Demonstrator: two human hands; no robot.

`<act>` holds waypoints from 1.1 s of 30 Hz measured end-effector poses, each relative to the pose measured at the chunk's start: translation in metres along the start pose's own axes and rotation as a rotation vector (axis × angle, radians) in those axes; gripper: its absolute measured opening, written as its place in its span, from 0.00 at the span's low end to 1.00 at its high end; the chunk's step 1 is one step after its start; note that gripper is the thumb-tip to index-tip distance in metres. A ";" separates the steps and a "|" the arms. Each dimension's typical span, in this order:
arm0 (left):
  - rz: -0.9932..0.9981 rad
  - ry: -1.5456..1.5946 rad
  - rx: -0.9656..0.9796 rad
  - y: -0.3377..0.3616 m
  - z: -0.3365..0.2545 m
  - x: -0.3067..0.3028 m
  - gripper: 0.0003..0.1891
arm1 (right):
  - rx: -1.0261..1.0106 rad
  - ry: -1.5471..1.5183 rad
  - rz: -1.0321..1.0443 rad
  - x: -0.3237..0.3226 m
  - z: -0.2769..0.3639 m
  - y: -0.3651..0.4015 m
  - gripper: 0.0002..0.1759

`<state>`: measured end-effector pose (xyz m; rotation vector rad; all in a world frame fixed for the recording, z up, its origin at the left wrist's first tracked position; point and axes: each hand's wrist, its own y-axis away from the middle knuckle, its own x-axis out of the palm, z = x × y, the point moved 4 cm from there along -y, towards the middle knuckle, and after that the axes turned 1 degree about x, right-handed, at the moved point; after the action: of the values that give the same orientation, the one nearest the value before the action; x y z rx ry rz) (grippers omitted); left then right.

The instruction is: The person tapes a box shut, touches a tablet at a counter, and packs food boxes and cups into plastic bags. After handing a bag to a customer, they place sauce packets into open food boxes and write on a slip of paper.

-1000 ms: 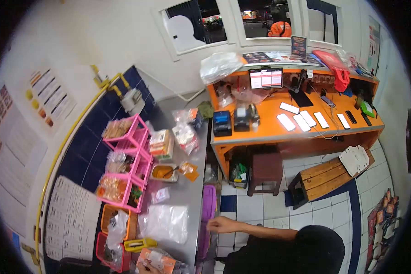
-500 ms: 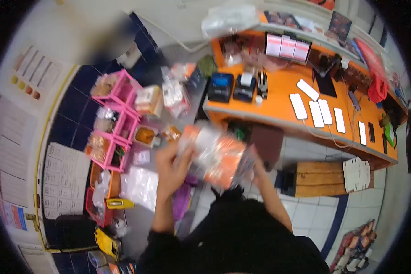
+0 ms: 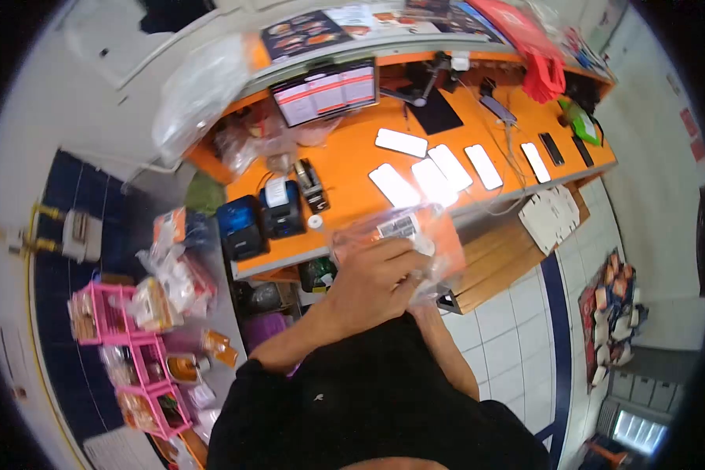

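1. At far left, pink baskets [image 3: 150, 362] filled with wrapped goods stand on a metal counter [image 3: 223, 313], an open tub [image 3: 184, 368] of orange-brown contents just beside them.
2. Bagged items [image 3: 182, 280] lie farther up the same counter, near a dark green bundle [image 3: 205, 194].
3. Two dark machines, a blue-topped one [image 3: 241, 227] and one with white paper on top [image 3: 282, 205], sit side by side on an orange desk [image 3: 352, 168], under a lit screen [image 3: 329, 92].
4. The left hand [image 3: 374, 280], its fingers bent, grasps the near side of an orange packet [image 3: 445, 239] in clear plastic, held up in front of the desk's edge and the worker's black shirt [image 3: 352, 392].
5. The right hand [image 3: 424, 310] reaches in below the packet, largely hidden by it; whether its fingers are closed cannot be told.
6. Behind the packet, phones [image 3: 484, 167] with bright white screens lie across the desk, two dark handsets [image 3: 551, 149] to their right.
7. A wooden bench [image 3: 493, 266] bearing a white notched sheet [image 3: 551, 219] stands beside the desk, while a red bag [image 3: 544, 75] hangs above.
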<state>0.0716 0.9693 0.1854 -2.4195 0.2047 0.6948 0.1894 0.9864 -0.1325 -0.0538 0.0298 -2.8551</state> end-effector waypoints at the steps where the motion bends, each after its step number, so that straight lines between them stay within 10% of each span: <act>1: -0.114 0.003 -0.138 -0.002 0.009 0.004 0.05 | 0.056 -0.133 -0.033 -0.006 0.012 -0.015 0.26; 10: -0.277 0.039 -0.450 -0.081 0.059 0.068 0.06 | 0.242 -0.372 0.038 -0.067 0.045 -0.125 0.24; 33: -0.471 -0.194 -0.487 -0.215 0.093 0.097 0.03 | 0.264 -0.378 0.287 -0.114 0.066 -0.258 0.21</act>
<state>0.1783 1.1997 0.1816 -2.6713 -0.6653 0.8150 0.2289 1.2655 -0.0641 -0.4894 -0.3831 -2.4939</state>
